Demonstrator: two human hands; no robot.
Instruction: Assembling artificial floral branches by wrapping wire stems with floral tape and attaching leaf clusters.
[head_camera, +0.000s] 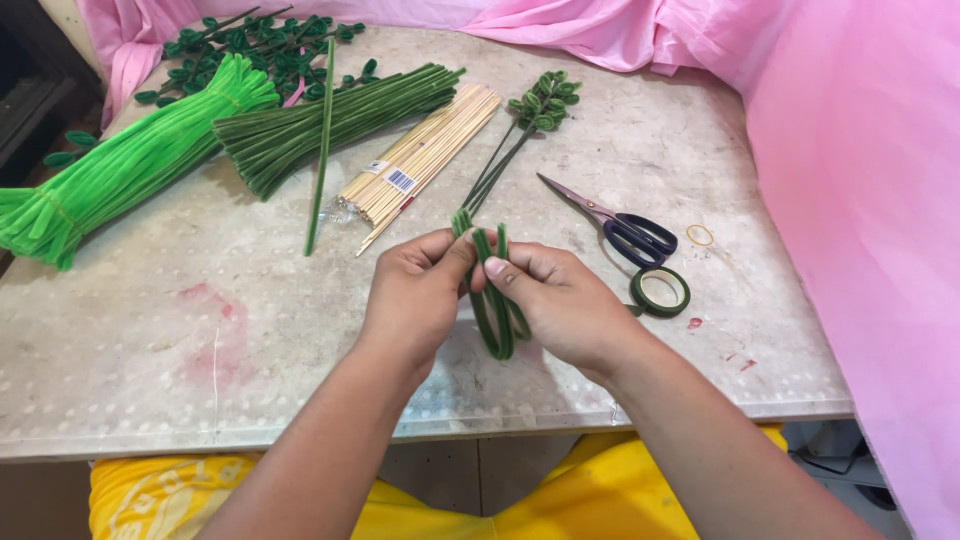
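My left hand (412, 290) and my right hand (560, 300) meet above the front of the table and both pinch a dark green pipe cleaner (493, 305) folded into long narrow loops. The loops hang down between my fingers, and their upper ends stick up past my thumbs. Just behind my hands lie several finished wire stems with small green leaf loops (535, 110).
On the pale stone table (150, 340) lie a bright green pipe-cleaner bundle (130, 160), a dark green bundle (320, 125), a pack of bamboo sticks (420, 155), one single green stick (322, 140), scissors (610, 220), a green tape roll (660, 292) and a rubber band (700, 235). Pink cloth (860, 180) hangs at right.
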